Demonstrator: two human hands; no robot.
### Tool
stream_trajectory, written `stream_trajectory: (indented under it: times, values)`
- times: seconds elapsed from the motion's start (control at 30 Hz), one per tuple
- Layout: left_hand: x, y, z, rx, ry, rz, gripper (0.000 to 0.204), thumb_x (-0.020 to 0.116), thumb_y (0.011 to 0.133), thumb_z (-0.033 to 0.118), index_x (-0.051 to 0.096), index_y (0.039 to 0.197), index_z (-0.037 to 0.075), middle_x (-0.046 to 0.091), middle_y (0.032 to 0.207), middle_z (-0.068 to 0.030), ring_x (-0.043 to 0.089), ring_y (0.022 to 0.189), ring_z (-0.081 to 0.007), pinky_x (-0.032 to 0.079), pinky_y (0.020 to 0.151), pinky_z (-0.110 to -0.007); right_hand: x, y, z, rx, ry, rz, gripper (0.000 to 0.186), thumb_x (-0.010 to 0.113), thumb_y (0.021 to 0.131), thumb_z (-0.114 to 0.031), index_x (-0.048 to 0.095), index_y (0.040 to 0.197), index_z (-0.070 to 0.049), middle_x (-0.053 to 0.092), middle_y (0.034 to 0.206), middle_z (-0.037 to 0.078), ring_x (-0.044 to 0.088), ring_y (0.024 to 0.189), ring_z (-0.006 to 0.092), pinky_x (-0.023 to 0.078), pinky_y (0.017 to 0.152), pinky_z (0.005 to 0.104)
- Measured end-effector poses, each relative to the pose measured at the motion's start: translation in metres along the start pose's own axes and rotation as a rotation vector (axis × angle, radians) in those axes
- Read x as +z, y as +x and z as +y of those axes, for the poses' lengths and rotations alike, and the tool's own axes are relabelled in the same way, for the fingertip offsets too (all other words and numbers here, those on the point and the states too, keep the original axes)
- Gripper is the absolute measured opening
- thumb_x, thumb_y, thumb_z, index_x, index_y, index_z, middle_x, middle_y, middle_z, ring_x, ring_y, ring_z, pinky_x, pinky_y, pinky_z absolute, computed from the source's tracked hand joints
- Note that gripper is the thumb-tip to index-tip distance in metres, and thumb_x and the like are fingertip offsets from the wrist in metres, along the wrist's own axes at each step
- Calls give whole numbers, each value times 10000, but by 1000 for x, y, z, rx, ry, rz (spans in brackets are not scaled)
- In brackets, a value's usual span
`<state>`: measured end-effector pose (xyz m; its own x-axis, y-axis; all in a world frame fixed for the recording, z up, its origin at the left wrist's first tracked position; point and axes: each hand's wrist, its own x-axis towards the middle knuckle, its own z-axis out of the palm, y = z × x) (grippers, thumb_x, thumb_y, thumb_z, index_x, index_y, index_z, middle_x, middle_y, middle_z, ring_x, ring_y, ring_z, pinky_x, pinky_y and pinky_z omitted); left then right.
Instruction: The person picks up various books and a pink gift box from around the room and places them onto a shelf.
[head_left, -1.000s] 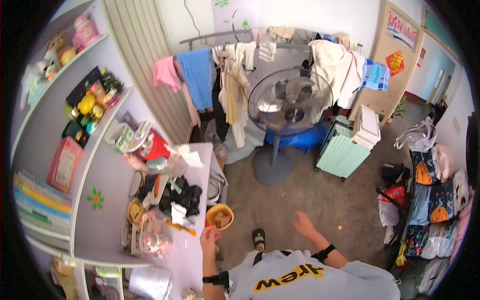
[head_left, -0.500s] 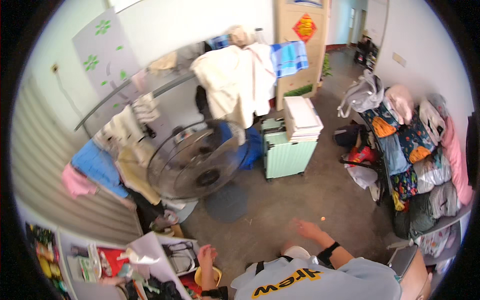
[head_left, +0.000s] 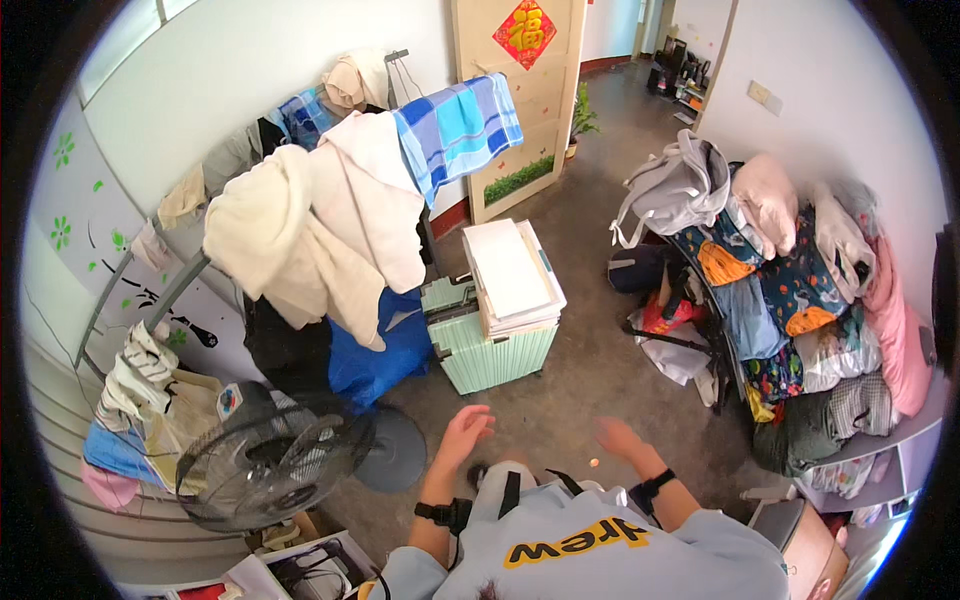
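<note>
Along the left of the frame, you have a grey metal drying rack (head_left: 178, 293) hung with a fluffy cream blanket (head_left: 265, 210) and, toward the top centre, a blue plaid towel (head_left: 460, 130). At the right, a heap of patterned and plain clothes (head_left: 785, 300) spreads down toward the lower right, with a pale grey fabric backpack (head_left: 685, 180) at its upper end. A black wire-caged standing fan (head_left: 275, 460) fills the lower left, its round grey base (head_left: 390, 455) on the floor. The mint-green ribbed suitcase (head_left: 495, 360) stands on the floor at the centre, carrying a flat white stack (head_left: 512, 262) on top. Below it, your left hand (head_left: 465, 435) is empty, its fingers loosely curled, near the suitcase but apart from it. Your right hand (head_left: 620, 440), slightly blurred, looks open and empty right of centre. Beside it in the frame lies a tiny orange roundish object (head_left: 595, 462) on the floor.
</note>
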<state>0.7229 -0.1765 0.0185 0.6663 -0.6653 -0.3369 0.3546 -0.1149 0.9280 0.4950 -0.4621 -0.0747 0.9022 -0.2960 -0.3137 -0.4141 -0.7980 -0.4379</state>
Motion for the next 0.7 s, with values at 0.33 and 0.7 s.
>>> stream_trajectory:
  times: [0.33, 0.7]
  values:
    - [-16, 218, -2, -72, 113, 111, 449, 553, 862, 244, 444, 1241, 30, 587, 1071, -121, 564, 939, -170, 453, 750, -292, -102, 246, -78, -254, -184, 157, 715, 630, 770, -199, 259, 1373, -96, 205, 1423, 202, 213, 1304, 399, 266, 1033, 486]
    - [0, 314, -3, -171, 201, 299, 545, 630, 781, 200, 419, 1212, -58, 570, 980, -119, 577, 825, -197, 475, 678, -295, -112, 336, -28, -327, -227, 24, 543, 552, 803, -238, 389, 1292, -66, 287, 1371, 232, 317, 1237, 370, 327, 981, 450]
